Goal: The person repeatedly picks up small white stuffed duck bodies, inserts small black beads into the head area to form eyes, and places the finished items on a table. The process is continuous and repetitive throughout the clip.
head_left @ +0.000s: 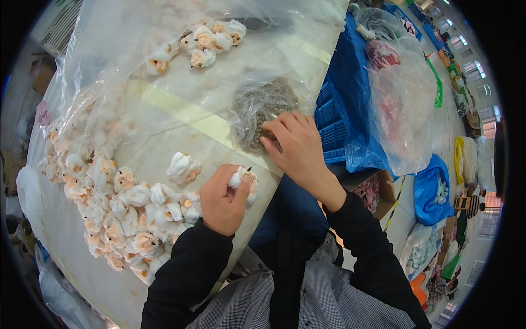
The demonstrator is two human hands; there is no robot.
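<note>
My left hand point(223, 202) is closed around a white and peach artificial flower head point(251, 186), whose small dark stem tip points up past my thumb. My right hand point(298, 143) reaches over the near side of a clear plastic bag point(238, 112) of small grey-brown pieces point(274, 98). Its fingers are bent, with thumb and forefinger tips close together among the pieces; whatever they pinch is too small to make out. One loose flower head point(184, 168) lies just beyond my left hand. A large pile of similar flower heads point(126, 200) spreads to the left.
Clear plastic sheeting point(120, 49) covers the far left of the table point(181, 131). More flower heads point(205, 44) lie at the back. To the right stand blue crates point(331, 120) under blue plastic, a clear sack point(402, 109) and a cardboard box point(386, 192).
</note>
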